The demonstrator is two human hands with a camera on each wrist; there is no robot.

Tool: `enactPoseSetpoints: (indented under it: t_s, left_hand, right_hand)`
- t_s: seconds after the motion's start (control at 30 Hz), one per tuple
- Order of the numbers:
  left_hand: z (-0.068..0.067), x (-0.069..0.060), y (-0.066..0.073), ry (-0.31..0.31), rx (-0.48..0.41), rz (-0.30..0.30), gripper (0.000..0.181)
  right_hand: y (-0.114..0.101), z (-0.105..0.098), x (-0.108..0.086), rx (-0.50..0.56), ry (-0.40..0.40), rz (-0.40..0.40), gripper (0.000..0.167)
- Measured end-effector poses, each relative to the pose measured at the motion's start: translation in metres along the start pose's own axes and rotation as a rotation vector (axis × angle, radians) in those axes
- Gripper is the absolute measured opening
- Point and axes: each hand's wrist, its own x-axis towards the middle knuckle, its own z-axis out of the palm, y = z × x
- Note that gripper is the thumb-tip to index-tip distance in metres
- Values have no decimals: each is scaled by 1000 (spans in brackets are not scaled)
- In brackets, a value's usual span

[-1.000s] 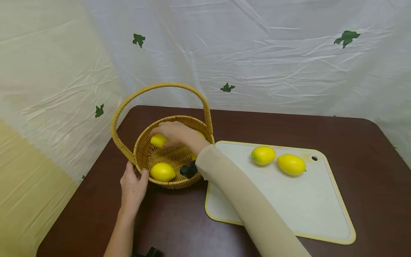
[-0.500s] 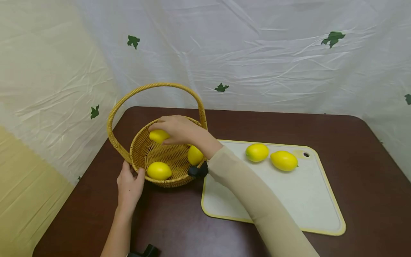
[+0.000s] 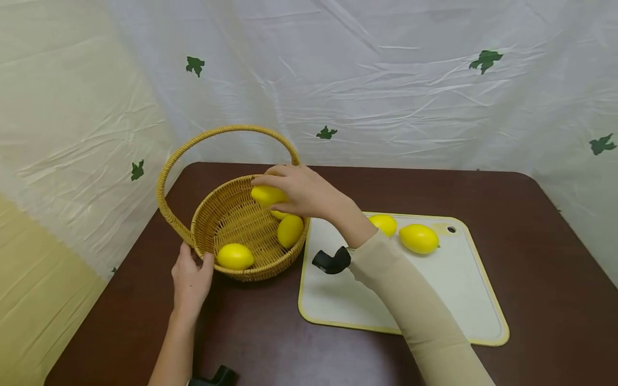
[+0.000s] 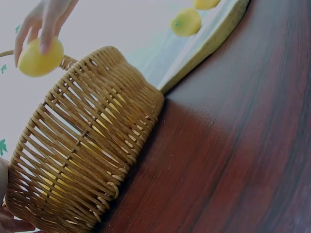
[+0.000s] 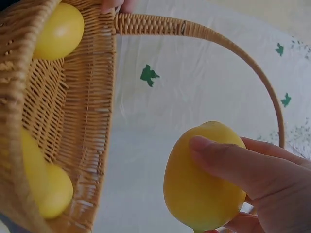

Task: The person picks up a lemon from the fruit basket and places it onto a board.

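My right hand [image 3: 309, 194] pinches a lemon [image 3: 266, 195] above the far right rim of the wicker basket [image 3: 205, 214]. In the right wrist view, thumb and fingers hold that lemon [image 5: 201, 179] outside the basket's opening [image 5: 90, 107]. My left hand [image 3: 192, 279] grips the basket's near left rim, beside the handle's foot. Inside the basket lie a lemon [image 3: 235, 257] at the near left, another [image 3: 290, 231] at the right, and a third partly hidden behind my right hand. The left wrist view shows the basket's woven side [image 4: 87, 141] with the held lemon [image 4: 40, 57] above it.
Right of the basket lies a white cutting board [image 3: 352, 300] with a yellow edge. Two lemons rest on it, one [image 3: 419, 238] near its hole and one [image 3: 383, 224] partly behind my right wrist. The basket's handle [image 3: 232, 128] arches up above it.
My right hand, holding the lemon, has moved from over the middle of the basket rightward to its far right rim. The whole head view has shifted slightly. My left hand stays on the rim.
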Motion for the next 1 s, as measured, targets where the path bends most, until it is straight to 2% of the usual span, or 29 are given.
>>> enactPoseSetpoints:
  t_s: [0.2,0.37,0.6,0.8,1.0]
  left_hand:
    - [1,0,1,-8,-6,2,44]
    - [1,-1,2,9,4,-6,45]
    - [-2,-1,3,-15,0,-20,44]
    - [-1,-1,2,-15,8,-26,44]
    - [-1,-1,1,-11,14,-31,45]
  right_hand:
    - [16,-10,-30,49,59,57,54]
    - [30,-10,-53,50,92,126,54]
    - [45,13,-75,83,139,190,52]
    - [51,29,-88,90,108,273,53]
    - [58,40,-98,77,108,295,52]
